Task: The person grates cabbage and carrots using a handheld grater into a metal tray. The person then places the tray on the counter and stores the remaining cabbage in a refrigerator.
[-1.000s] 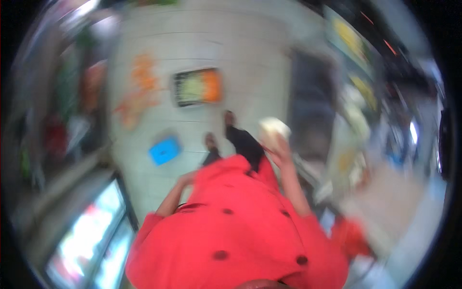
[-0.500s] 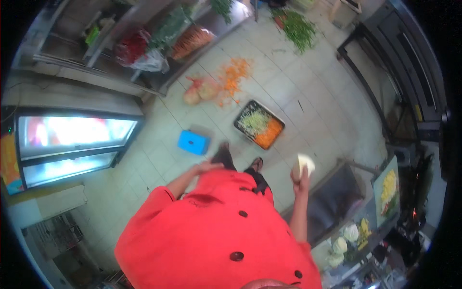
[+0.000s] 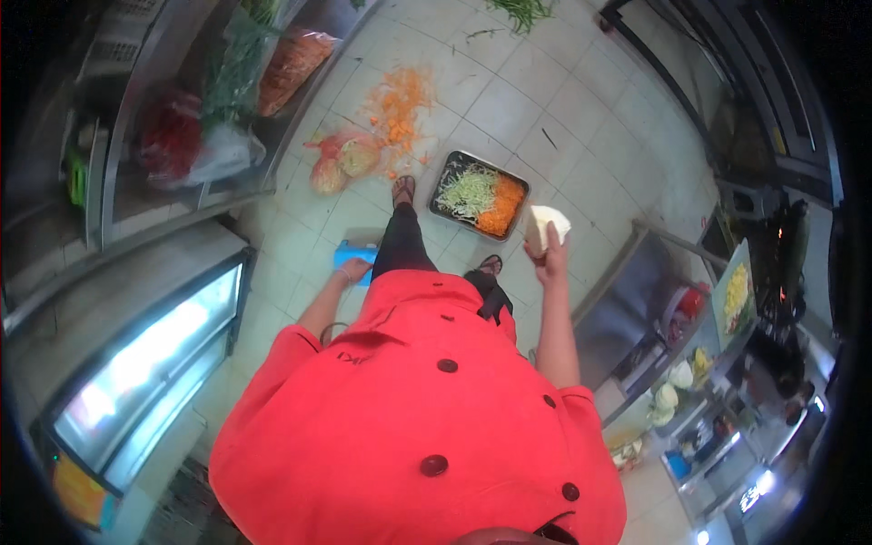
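My right hand (image 3: 550,264) is closed around a cut piece of pale cabbage (image 3: 548,229), held up right of the tray. My left hand (image 3: 353,270) hangs by my left leg, in front of a small blue stool (image 3: 356,249). Its fingers are too small and hidden to tell whether they touch the stool. On the floor ahead of my feet lies a dark metal tray (image 3: 451,221). Shredded pale-green cabbage (image 3: 467,192) fills its left part, and shredded orange carrot (image 3: 502,207) its right.
Orange scraps (image 3: 401,107) litter the tiles near net-bagged round vegetables (image 3: 347,160). Green leaves (image 3: 520,13) lie farther off. Shelving with a carrot bag (image 3: 292,71) and a lit glass-door fridge (image 3: 150,363) stand left. On the right are a steel counter, cabbages (image 3: 666,397) and a cutting board (image 3: 738,289).
My left foot has stepped forward toward the net bags. My left hand has moved off my clothing, down in front of the blue stool. The cabbage piece, still in my right hand, is nearer the tray.
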The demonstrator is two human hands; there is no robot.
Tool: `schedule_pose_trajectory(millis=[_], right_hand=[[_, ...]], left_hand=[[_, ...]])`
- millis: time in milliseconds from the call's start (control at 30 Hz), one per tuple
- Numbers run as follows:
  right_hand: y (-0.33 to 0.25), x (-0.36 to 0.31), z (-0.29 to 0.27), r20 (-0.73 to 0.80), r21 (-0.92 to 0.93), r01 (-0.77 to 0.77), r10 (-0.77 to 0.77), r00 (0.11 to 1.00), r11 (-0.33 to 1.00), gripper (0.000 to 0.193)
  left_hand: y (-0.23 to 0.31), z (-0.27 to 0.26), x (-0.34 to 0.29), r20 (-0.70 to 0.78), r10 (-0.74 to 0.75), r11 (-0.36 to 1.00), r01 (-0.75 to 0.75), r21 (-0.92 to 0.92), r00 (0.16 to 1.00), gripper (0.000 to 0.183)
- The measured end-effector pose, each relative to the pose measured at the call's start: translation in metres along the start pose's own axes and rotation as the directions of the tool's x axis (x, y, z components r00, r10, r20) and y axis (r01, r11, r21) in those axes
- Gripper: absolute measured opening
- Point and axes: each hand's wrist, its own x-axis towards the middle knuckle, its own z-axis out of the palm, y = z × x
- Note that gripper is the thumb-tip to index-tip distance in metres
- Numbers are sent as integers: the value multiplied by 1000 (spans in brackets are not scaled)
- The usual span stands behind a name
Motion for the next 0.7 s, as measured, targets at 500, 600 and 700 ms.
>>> schedule_pose_trajectory(millis=[500, 600, 700], right_hand=[[56, -15, 34, -92, 46, -89, 93, 991, 995, 54], [72, -18, 22, -176, 79, -91, 104, 979, 993, 56], [128, 10, -13, -73, 254, -94, 116, 991, 963, 54]], left_hand=[[244, -286, -51, -587, 359, 831, -535, -154, 726, 48], [271, -263, -84, -339, 510, 815, -570, -104, 791, 48], [263, -281, -49, -145, 599, 801, -587, 121, 787, 51]])
